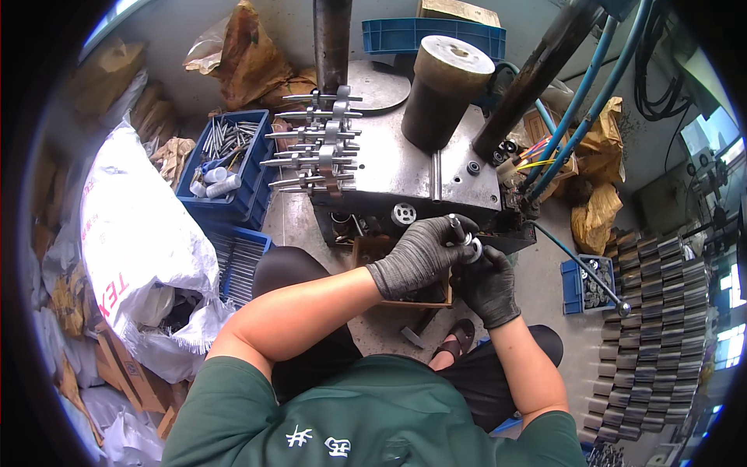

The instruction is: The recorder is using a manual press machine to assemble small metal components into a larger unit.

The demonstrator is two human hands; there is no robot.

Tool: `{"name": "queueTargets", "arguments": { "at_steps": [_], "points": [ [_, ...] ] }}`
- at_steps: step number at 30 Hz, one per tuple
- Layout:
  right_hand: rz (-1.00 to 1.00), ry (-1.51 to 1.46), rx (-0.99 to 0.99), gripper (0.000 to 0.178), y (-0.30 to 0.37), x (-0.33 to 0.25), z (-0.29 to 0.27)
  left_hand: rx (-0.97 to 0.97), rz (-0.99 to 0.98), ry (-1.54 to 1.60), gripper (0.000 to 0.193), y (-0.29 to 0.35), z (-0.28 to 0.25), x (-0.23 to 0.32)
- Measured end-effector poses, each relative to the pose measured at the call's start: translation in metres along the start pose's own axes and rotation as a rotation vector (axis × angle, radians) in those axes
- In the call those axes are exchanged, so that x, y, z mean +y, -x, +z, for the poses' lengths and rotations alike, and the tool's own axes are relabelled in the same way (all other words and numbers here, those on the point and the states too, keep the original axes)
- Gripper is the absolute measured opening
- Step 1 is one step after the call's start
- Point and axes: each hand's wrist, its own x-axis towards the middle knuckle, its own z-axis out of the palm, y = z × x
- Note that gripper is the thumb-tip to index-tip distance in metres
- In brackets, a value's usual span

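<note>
Left hand (424,255) and right hand (488,286) curl close together.

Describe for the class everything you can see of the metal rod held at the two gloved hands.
The metal rod is slim, silvery and shiny. Its bare upper end shows above the left hand, tilted slightly left, with that hand's fingers closed around it. Lower down sits a pale round ring, beside the fingers of the right hand; whether it is loose or fixed cannot be told. The lower end is hidden. It is on the person's side of the metal bench.
</note>
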Motion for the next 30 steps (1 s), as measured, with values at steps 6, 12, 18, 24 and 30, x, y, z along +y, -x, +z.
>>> {"name": "queueTargets", "arguments": {
  "at_steps": [6, 12, 18, 24, 30],
  "points": [
    [-0.385, 1.086, 0.032, 0.043, -0.011, -0.005, 0.016, 0.061, 0.126, -0.062, 0.045, -0.002, -0.02, 0.013],
    [0.12, 0.119, 0.209, 0.052, -0.017, 0.006, 0.012, 0.051, 0.072, 0.132, 0.041, 0.004, -0.03, 0.013],
    [0.05, 0.178, 0.257, 0.048, -0.022, 0.014, 0.015, 0.082, 0.077, -0.05, 0.039, 0.005, -0.032, 0.007],
    [-0.036, 0.057, 0.185, 0.039, -0.02, 0.012, 0.004, 0.15, 0.292, -0.649, 0.025, 0.004, -0.038, 0.004],
    [-0.124, 0.225, 0.146, 0.035, 0.0, 0.004, 0.021, 0.26, 0.199, -0.157, 0.019, 0.001, -0.06, 0.024]
  ]
}}
